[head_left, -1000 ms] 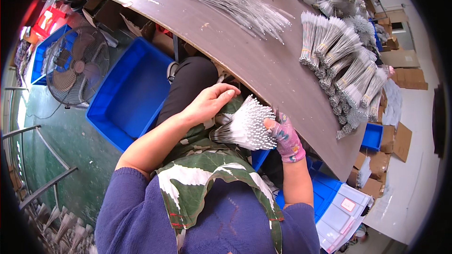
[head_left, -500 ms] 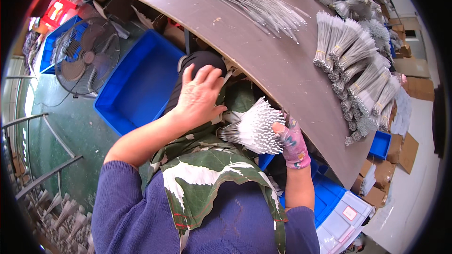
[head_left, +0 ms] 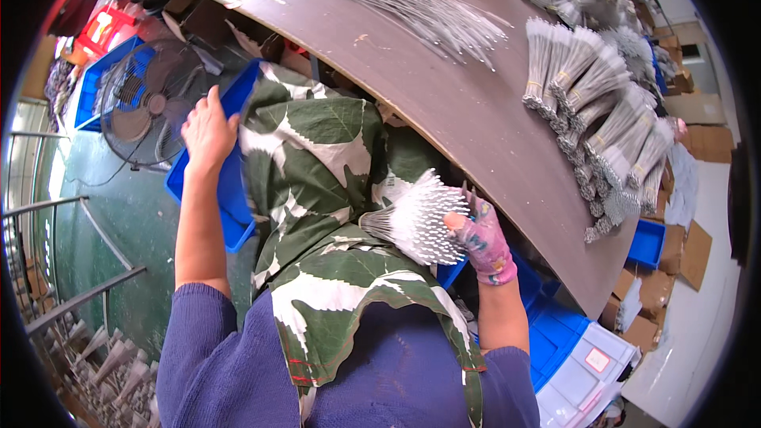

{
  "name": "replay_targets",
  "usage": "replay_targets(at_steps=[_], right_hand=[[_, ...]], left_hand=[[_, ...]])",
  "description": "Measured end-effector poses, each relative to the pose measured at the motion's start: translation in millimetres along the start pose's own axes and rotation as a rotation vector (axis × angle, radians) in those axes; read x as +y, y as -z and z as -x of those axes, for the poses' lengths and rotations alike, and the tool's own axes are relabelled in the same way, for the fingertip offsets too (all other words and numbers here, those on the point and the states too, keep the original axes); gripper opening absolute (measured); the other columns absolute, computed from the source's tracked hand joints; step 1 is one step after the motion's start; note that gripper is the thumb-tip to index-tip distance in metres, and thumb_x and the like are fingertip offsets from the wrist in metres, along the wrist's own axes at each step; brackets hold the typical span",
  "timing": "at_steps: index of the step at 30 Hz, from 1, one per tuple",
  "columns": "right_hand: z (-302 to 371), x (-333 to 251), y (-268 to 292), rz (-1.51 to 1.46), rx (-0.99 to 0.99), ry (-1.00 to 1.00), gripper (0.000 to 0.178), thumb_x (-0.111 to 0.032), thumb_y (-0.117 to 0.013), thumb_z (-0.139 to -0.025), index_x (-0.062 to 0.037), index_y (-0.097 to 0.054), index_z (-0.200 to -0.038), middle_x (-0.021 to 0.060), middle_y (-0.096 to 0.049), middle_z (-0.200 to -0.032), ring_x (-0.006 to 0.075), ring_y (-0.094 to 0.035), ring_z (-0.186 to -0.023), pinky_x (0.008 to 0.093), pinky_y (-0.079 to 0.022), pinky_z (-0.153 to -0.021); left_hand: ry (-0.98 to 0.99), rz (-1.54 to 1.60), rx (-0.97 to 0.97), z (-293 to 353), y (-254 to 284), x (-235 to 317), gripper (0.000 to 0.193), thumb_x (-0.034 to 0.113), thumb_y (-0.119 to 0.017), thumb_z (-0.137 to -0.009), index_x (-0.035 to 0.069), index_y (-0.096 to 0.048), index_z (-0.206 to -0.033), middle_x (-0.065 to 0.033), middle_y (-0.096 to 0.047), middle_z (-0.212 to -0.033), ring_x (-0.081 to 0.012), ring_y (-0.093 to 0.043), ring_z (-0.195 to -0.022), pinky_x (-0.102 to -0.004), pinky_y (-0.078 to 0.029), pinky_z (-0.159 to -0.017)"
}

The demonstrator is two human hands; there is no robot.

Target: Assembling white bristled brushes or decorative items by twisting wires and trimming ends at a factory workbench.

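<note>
Bundle [head_left: 420, 218] of white-tipped wires lay on its side on the apron [head_left: 325, 131], just left of the right hand and touching it, its pale tips fanned towards the glove and its narrow end pointing away.

Far left of the right-hand grip was a fan [head_left: 156, 103]. Nearer came the left hand [head_left: 209, 131], fingers stretched wide and holding nothing visible, over a blue bin [head_left: 238, 206].

The right hand [head_left: 485, 242], in a pink glove [head_left: 493, 247], had its bare thumb against the tips. Its fingers were mostly hidden, so I cannot tell whether it was clasping the bundle or only steadying it. A dark point [head_left: 466, 182] stuck up beside it, too little exposed to identify.

Above the grip, on the table [head_left: 507, 143], were loose wires [head_left: 428, 12]; above and to its right were banded bundles [head_left: 583, 67].

Good handling, I judged, called for light, even pressure around the fan, wires aligned at the narrow end, the thumb not bending tips, and the dark point clear of them.

Below and right of the grip, a pale box [head_left: 567, 392] bore a red-edged label [head_left: 597, 360], its writing too small to read. No brand could be made out.
</note>
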State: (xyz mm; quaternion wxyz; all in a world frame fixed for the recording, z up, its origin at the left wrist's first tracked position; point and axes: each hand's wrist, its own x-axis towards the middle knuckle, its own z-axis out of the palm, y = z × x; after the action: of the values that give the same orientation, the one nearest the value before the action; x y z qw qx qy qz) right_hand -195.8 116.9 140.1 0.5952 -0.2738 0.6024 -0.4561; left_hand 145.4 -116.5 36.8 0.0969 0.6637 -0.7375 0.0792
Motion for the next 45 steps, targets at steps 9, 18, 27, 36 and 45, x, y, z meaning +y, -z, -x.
replay_targets(at_steps=[9, 18, 27, 36, 45], right_hand=[[3, -16, -14, -0.045, -0.074, -0.019, 0.041, -0.017, -0.068, -0.081, 0.0014, -0.056, -0.115, 0.0075, -0.063, -0.106, 0.0146, -0.06, -0.095, 0.0293, -0.049, -0.085], [21, 7, -25, -0.12, 0.045, -0.009, 0.048, -0.018, -0.071, -0.08, -0.0001, -0.053, -0.121, 0.0047, -0.061, -0.107, 0.0124, -0.058, -0.095, 0.0275, -0.047, -0.086], [38, 14, -39, 0.051, 0.117, 0.041, 0.056, -0.029, -0.071, -0.082, -0.0005, -0.049, -0.125, 0.0039, -0.058, -0.107, 0.0106, -0.054, -0.096, 0.0265, -0.045, -0.085], [32, -23, 6, 0.226, 0.02, -0.037, 0.068, -0.058, -0.042, -0.09, 0.0014, -0.055, -0.12, 0.0069, -0.061, -0.105, 0.0072, -0.049, -0.071, 0.0203, -0.038, -0.063], [-2, -54, 15, 0.408, -0.088, -0.221, 0.041, -0.04, -0.052, -0.092, -0.0034, -0.063, -0.106, 0.0014, -0.06, -0.081, 0.0058, -0.048, -0.065, 0.0188, -0.036, -0.053]], left_hand=[[-0.373, 1.756, -1.009, 68, 68, 163, 0.029, 0.02, -0.057, -0.092, 0.002, -0.059, -0.114, -0.0063, -0.061, -0.107, -0.0148, -0.057, -0.098, -0.0289, -0.045, -0.088], [-0.143, 2.19, -1.736, 77, 39, 185, 0.02, 0.018, -0.057, -0.09, 0.003, -0.058, -0.102, -0.001, -0.06, -0.096, -0.0099, -0.055, -0.089, -0.0255, -0.042, -0.081], [0.041, 2.222, -1.731, 90, 50, 192, 0.011, 0.016, -0.062, -0.09, 0.005, -0.061, -0.092, 0.0009, -0.063, -0.09, -0.0068, -0.057, -0.085, -0.0231, -0.046, -0.079], [0.023, 2.17, -1.785, 94, 54, 188, 0.011, 0.016, -0.062, -0.09, 0.005, -0.063, -0.092, -0.001, -0.065, -0.093, -0.0075, -0.059, -0.087, -0.022, -0.045, -0.081], [-0.042, 2.151, -1.759, 94, 56, 189, 0.012, 0.017, -0.061, -0.091, 0.005, -0.06, -0.094, 0.0003, -0.063, -0.092, -0.0056, -0.057, -0.087, -0.0203, -0.044, -0.081]])
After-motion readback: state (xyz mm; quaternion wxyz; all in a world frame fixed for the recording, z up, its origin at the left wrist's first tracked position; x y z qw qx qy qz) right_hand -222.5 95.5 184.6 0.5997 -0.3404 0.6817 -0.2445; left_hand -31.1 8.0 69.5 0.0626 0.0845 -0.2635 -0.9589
